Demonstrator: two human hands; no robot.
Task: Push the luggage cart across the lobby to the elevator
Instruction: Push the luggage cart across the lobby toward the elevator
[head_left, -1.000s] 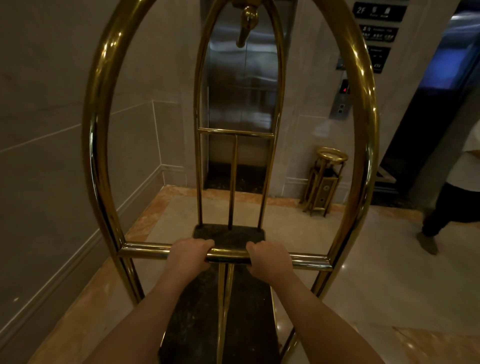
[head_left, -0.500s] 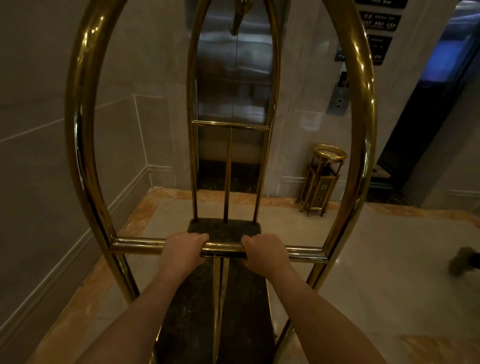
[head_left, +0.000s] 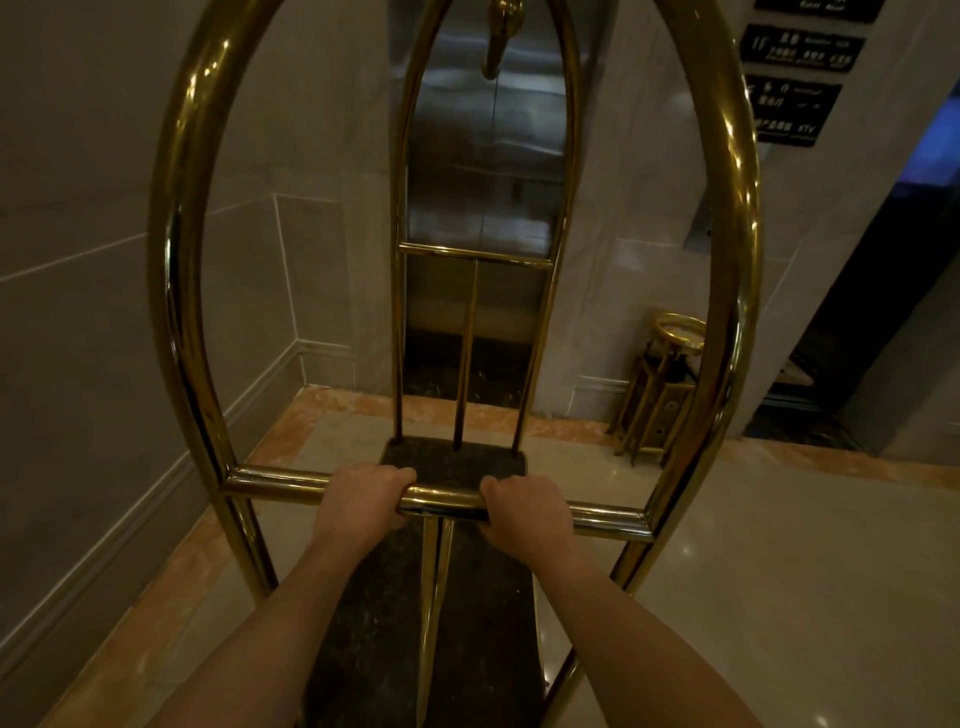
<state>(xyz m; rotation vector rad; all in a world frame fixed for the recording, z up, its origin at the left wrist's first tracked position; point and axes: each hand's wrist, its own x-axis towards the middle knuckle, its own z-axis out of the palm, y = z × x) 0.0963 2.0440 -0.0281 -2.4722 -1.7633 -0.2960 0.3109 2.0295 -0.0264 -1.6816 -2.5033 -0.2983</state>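
Head view looks down two bare forearms to the luggage cart (head_left: 447, 597), whose brass crossbar (head_left: 291, 483) runs level in front of the person. Left hand (head_left: 363, 499) and right hand (head_left: 524, 512) are both wrapped over that bar, fingers curled round it, one on each side of the centre post (head_left: 434, 582) and fairly close together. Beyond the hands the dark deck of the cart stretches forward, and straight ahead, framed by the far arch (head_left: 400, 218), stand the closed steel elevator doors (head_left: 488, 171). To the right of the right hand, against the wall, is a small brass ash stand (head_left: 660, 384); further right a dark opening (head_left: 883, 291) shows. A tiled wall (head_left: 104, 291) runs along to the left of the left hand.

The cart seems nearly at the elevator, so this looks like the last stretch. To finish well, push evenly through both hands so the nose stays square to the doors, and ease off the pace on the glossy floor (head_left: 779, 571). With the grip this narrow, steering leverage is small; sliding the hands apart would help any correction. Keep the left frame off the wall and the right side clear of the stand, and stop short of the shut doors.
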